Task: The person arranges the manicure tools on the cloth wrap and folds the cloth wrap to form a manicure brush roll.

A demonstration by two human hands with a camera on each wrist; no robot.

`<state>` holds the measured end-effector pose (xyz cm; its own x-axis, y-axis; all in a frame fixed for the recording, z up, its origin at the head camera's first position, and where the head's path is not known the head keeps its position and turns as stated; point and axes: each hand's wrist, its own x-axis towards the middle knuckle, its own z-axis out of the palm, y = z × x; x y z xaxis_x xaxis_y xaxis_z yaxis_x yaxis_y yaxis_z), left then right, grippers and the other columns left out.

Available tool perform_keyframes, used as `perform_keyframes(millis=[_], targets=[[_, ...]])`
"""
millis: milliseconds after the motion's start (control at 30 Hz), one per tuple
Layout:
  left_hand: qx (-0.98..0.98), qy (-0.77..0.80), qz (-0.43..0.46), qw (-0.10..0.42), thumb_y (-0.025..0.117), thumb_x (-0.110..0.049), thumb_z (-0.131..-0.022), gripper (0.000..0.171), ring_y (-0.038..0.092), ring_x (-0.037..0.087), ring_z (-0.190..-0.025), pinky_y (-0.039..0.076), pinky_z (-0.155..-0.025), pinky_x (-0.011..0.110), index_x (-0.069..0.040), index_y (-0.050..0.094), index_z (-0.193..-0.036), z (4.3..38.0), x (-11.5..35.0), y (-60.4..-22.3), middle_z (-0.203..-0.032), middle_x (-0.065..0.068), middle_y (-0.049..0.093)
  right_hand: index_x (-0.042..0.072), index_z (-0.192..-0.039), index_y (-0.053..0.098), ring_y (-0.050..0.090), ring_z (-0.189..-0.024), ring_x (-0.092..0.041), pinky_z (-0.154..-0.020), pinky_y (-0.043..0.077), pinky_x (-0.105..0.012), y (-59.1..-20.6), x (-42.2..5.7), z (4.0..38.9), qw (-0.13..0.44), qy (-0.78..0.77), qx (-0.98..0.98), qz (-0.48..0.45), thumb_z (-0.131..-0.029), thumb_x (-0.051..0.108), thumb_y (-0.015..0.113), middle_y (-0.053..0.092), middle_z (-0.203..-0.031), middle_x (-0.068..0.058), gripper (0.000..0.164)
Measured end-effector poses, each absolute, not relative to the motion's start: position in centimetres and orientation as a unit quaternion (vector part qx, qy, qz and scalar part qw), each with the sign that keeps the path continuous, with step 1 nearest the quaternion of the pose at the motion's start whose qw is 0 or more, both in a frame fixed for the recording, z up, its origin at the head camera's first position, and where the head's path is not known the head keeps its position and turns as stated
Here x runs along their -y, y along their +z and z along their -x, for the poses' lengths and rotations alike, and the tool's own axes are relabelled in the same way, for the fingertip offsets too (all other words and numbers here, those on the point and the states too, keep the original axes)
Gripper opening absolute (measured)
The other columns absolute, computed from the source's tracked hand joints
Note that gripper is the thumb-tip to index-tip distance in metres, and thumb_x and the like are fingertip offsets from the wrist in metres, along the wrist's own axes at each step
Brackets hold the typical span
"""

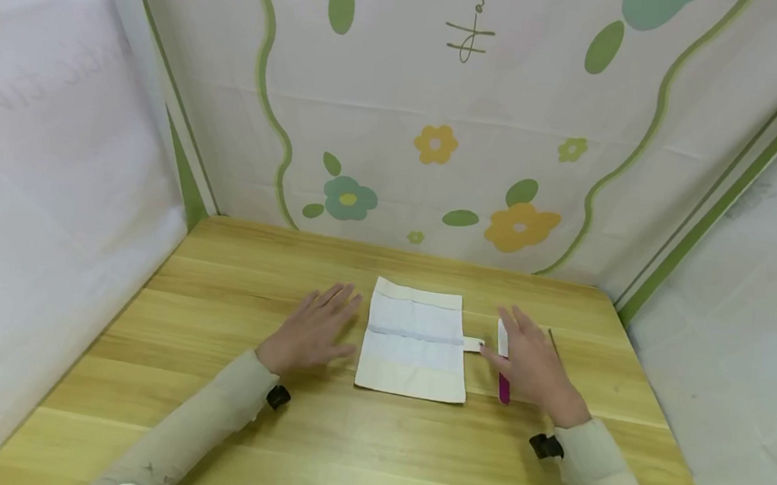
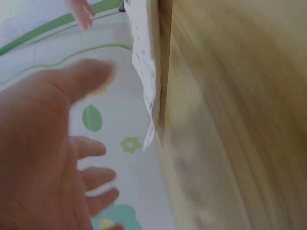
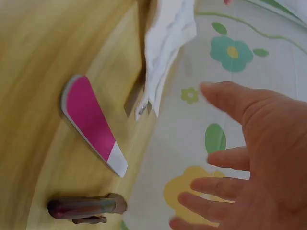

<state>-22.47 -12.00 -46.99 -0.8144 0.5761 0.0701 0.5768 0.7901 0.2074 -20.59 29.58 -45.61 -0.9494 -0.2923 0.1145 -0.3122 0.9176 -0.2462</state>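
Observation:
A white and cream folding case (image 1: 413, 354) lies opened out flat on the wooden table, creased across its middle. From its right edge sticks a short tab with a small snap (image 1: 473, 345). My left hand (image 1: 313, 333) hovers left of the case, fingers spread, holding nothing. To the right, my right hand (image 1: 531, 365) is held with straight fingers above a nail file (image 3: 91, 120), pink with a white end, and partly hides it in the head view. Beside the file lies a slim, shiny dark metal tool (image 3: 86, 207), whose kind I cannot tell.
The wooden table (image 1: 367, 459) ends at a white cloth backdrop (image 1: 378, 62) with printed flowers. White cloth walls (image 1: 52, 163) stand on the left and right sides.

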Motion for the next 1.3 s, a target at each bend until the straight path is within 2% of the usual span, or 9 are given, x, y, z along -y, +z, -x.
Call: perform_keyframes(millis=[167,333,367,467,567,633,933,1133,1300], targets=[[0.924,-0.18,0.335,0.029,0.073,-0.023,-0.099,0.072,0.042,0.04,-0.153,0.04,-0.122,0.057,0.003,0.041,-0.158,23.8,11.4,-46.7,-0.166,0.022,0.041,-0.014,-0.149,0.047,0.062,-0.119,-0.052,-0.102,0.053,-0.063,-45.1,-31.2,22.2,0.003,0.23,0.967,-0.109,-0.099,0.024,0.074,0.057,-0.141,-0.038,0.068],[0.903,-0.265,0.339,0.007,0.075,-0.017,-0.099,0.052,0.06,0.034,-0.132,0.054,-0.108,0.046,0.002,0.057,-0.144,25.0,10.4,-46.9,-0.144,0.018,0.062,-0.013,-0.134,0.061,0.072,-0.107,-0.04,-0.085,0.062,-0.049,-44.8,-32.4,23.5,-0.054,0.258,0.963,-0.046,-0.097,0.03,0.076,0.071,-0.122,-0.03,0.059],[0.899,-0.279,0.338,-0.004,0.075,-0.017,-0.099,0.048,0.062,0.033,-0.128,0.055,-0.106,0.045,0.002,0.06,-0.141,25.3,10.2,-47.0,-0.14,0.017,0.064,-0.011,-0.126,0.066,0.073,-0.095,-0.035,-0.077,0.062,-0.045,-44.8,-32.6,23.8,-0.066,0.256,0.964,-0.035,-0.096,0.032,0.077,0.074,-0.109,-0.026,0.053],[0.891,-0.306,0.334,-0.033,0.074,-0.014,-0.098,0.041,0.063,0.033,-0.119,0.056,-0.101,0.044,0.005,0.064,-0.133,25.9,9.5,-47.3,-0.131,0.018,0.067,-0.001,-0.082,0.067,0.052,-0.06,-0.017,-0.054,0.046,-0.031,-44.8,-32.7,24.5,-0.092,0.251,0.964,-0.014,-0.093,0.032,0.08,0.058,-0.067,-0.007,0.037],[0.889,-0.299,0.342,-0.046,0.075,-0.01,-0.097,0.035,0.064,0.03,-0.113,0.056,-0.099,0.041,0.007,0.066,-0.127,26.6,9.0,-47.9,-0.125,0.019,0.069,0.01,-0.059,0.054,0.03,-0.05,-0.011,-0.05,0.029,-0.026,-45.1,-32.8,25.0,-0.108,0.242,0.964,-0.013,-0.092,0.028,0.081,0.031,-0.052,0.007,0.046],[0.893,-0.288,0.342,-0.05,0.075,-0.009,-0.096,0.032,0.064,0.026,-0.108,0.057,-0.096,0.039,0.006,0.068,-0.124,27.1,8.7,-48.3,-0.12,0.018,0.07,0.012,-0.051,0.054,0.029,-0.047,-0.009,-0.049,0.029,-0.025,-45.2,-32.7,25.2,-0.105,0.236,0.966,-0.018,-0.091,0.025,0.082,0.029,-0.047,0.01,0.05],[0.901,-0.249,0.354,-0.032,0.076,-0.004,-0.094,0.016,0.063,0.02,-0.095,0.056,-0.086,0.034,0.003,0.073,-0.108,27.9,8.5,-48.9,-0.104,0.012,0.072,0.014,-0.048,0.052,0.034,-0.044,-0.01,-0.045,0.032,-0.025,-45.5,-32.0,26.3,-0.12,0.226,0.967,0.019,-0.087,0.02,0.083,0.037,-0.044,0.008,0.05],[0.9,-0.229,0.371,-0.034,0.074,0.0,-0.093,0.005,0.051,0.017,-0.083,0.049,-0.077,0.031,0.002,0.072,-0.097,27.8,8.2,-48.6,-0.092,0.009,0.067,0.01,-0.056,0.058,0.049,-0.047,-0.013,-0.047,0.042,-0.026,-45.7,-31.8,27.1,-0.14,0.205,0.968,0.042,-0.084,0.016,0.081,0.049,-0.048,0.002,0.036],[0.905,-0.21,0.368,-0.034,0.073,0.002,-0.092,0.005,0.052,0.015,-0.083,0.05,-0.078,0.03,0.002,0.073,-0.096,27.8,8.2,-48.7,-0.093,0.009,0.067,0.004,-0.067,0.065,0.05,-0.048,-0.012,-0.048,0.044,-0.025,-45.6,-31.2,27.5,-0.159,0.206,0.964,0.046,-0.083,0.012,0.082,0.051,-0.051,0.001,0.025]])
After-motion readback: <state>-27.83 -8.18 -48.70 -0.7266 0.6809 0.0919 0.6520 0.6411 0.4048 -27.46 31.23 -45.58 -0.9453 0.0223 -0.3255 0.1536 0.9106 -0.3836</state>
